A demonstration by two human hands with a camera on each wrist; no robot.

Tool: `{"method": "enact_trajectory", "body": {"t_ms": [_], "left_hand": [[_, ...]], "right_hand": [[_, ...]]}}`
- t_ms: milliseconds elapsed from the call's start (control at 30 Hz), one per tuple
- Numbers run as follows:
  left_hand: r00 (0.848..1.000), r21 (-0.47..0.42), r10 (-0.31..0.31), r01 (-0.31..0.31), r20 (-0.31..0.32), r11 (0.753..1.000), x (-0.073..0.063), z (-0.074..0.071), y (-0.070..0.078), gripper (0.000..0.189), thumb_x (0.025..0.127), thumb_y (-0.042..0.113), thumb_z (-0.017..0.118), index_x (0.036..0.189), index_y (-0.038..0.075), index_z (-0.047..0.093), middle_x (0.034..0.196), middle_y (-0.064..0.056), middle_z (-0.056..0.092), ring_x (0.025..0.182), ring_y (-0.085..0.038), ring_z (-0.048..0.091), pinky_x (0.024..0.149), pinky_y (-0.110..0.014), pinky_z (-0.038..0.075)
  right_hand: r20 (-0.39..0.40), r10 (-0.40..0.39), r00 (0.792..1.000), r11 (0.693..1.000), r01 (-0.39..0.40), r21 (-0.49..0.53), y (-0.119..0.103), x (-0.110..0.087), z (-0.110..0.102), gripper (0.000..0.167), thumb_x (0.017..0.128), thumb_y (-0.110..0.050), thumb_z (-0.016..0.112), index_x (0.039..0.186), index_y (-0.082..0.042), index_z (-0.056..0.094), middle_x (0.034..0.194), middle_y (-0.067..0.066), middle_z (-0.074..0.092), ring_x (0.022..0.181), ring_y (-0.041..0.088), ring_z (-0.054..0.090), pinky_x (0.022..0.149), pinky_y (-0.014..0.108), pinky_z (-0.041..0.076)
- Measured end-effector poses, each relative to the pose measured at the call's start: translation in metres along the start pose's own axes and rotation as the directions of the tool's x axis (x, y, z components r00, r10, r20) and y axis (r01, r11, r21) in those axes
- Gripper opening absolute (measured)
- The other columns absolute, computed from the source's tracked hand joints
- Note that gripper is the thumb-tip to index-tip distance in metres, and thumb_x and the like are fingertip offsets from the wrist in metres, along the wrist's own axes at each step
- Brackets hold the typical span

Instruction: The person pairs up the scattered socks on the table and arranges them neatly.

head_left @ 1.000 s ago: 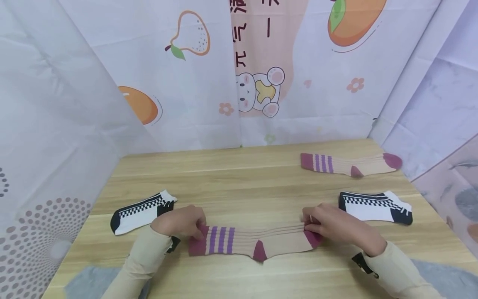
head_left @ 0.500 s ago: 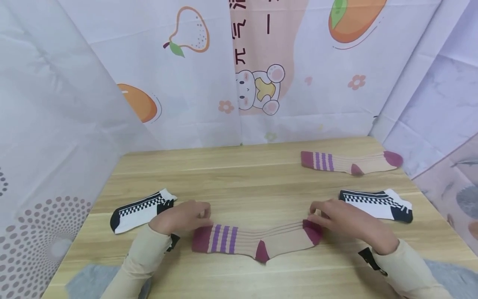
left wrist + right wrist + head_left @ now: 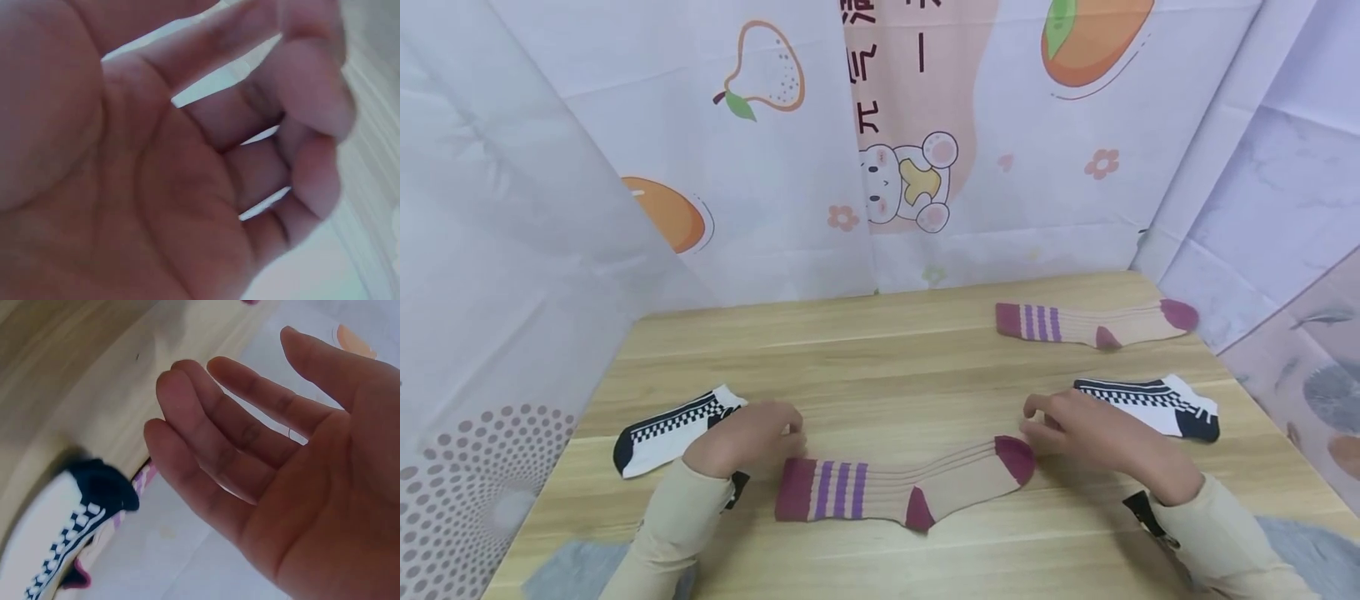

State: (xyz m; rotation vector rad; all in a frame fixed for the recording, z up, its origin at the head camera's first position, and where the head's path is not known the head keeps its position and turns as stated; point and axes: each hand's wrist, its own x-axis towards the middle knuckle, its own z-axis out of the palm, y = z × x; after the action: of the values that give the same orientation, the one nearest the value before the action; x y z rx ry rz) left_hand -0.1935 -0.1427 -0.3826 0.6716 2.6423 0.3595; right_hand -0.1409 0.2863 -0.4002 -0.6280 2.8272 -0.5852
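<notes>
So, head view, sock in the middle: long ribbed beige sock (image 3: 891, 492) lying flat on the table between the two hands, maroon cuff to the left, three purple bands, maroon heel poking toward the person, maroon toe angled a bit up and away.
Left hand: left hand (image 3: 748, 435), loosely bent and gripping nothing, right by the cuff; can't tell if it's touching.
Right hand: right hand (image 3: 1086, 429), relaxed, also gripping nothing, just beside the toe.
Other socks: matching striped sock (image 3: 1093, 325) at the far right, plus black-and-white low socks, left one (image 3: 673, 432) and right one (image 3: 1157, 404), each partly hidden by a hand.
Table: light wood-grain tabletop (image 3: 850, 358).
Room: white backdrop (image 3: 760, 167) with cartoon fruit and a sideways bunny, grey-dotted sheet on the left, marbled one on the right.
Left wrist view: palm and bent fingers fill it, blurry pale background.
Right wrist view: palm with gently bent fingers, the right-hand low sock at lower left, wood and backdrop behind.
</notes>
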Motion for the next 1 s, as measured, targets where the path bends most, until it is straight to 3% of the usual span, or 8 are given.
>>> {"method": "enact_trajectory", "body": {"t_ms": [267, 567, 733, 1000], "left_hand": [[0.984, 0.082, 0.156, -0.149, -0.082, 0.985, 0.031, 0.000, 0.031, 0.012, 0.098, 0.020, 0.063, 0.100, 0.009, 0.069, 0.090, -0.002, 0.068, 0.078, -0.015, 0.062, 0.076, -0.036, 0.053], [0.926, 0.159, 0.362, -0.344, -0.108, 0.926, 0.068, -0.011, 0.062, 0.017, 0.098, 0.016, 0.061, 0.107, 0.003, 0.068, 0.098, -0.009, 0.069, 0.083, -0.018, 0.061, 0.078, -0.036, 0.053], [0.902, 0.147, 0.417, -0.400, -0.114, 0.905, 0.080, -0.015, 0.071, 0.018, 0.098, 0.014, 0.061, 0.109, 0.001, 0.067, 0.104, -0.011, 0.069, 0.093, -0.021, 0.065, 0.083, -0.036, 0.053], [0.883, 0.142, 0.454, -0.437, -0.120, 0.888, 0.094, -0.011, 0.088, 0.017, 0.099, 0.014, 0.061, 0.110, 0.003, 0.066, 0.104, -0.010, 0.069, 0.092, -0.020, 0.065, 0.081, -0.034, 0.054]], "right_hand": [[-0.109, -0.005, 0.994, 0.999, 0.001, -0.039, 0.010, -0.010, -0.013, 0.020, 0.097, -0.022, 0.066, 0.107, -0.005, 0.068, 0.066, -0.012, 0.049, 0.060, 0.002, 0.044, 0.059, 0.025, 0.045], [-0.146, 0.043, 0.988, 0.998, -0.050, -0.044, 0.024, -0.020, -0.021, 0.019, 0.097, -0.020, 0.065, 0.108, -0.005, 0.068, 0.066, -0.012, 0.050, 0.058, 0.001, 0.044, 0.058, 0.025, 0.043], [-0.144, 0.056, 0.988, 0.997, -0.064, -0.047, 0.031, -0.023, -0.020, 0.016, 0.096, -0.019, 0.066, 0.106, -0.006, 0.067, 0.066, -0.013, 0.050, 0.057, 0.000, 0.045, 0.059, 0.025, 0.044], [-0.212, 0.020, 0.977, 0.994, -0.042, -0.102, 0.040, -0.031, -0.021, 0.007, 0.094, -0.018, 0.069, 0.098, -0.013, 0.066, 0.064, -0.014, 0.045, 0.057, -0.001, 0.041, 0.057, 0.025, 0.040]]}}
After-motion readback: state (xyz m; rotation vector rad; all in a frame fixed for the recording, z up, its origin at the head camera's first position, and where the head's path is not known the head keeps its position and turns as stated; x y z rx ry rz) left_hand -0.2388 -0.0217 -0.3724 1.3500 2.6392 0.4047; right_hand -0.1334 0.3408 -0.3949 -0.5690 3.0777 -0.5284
